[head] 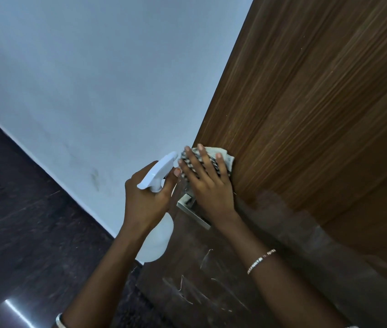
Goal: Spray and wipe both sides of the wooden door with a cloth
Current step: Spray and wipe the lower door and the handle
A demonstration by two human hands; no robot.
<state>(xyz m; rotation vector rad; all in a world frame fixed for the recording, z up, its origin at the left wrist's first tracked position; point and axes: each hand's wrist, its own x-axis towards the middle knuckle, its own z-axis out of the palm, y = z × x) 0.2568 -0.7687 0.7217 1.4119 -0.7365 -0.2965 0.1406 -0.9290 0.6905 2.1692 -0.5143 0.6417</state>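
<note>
flat right hand (207,185) covers most of cloth (226,157) on door (318,102); left hand (145,200) grips bottle (159,240).

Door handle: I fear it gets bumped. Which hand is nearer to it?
Right. The right hand presses the cloth just above the door handle; the left hand holds the spray bottle beside it.

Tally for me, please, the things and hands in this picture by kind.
White plastic spray bottle: 1
Checked fabric cloth: 1
Brown wooden door: 1
Silver metal door handle: 1
Hands: 2, left hand, right hand
Total: 6
</note>
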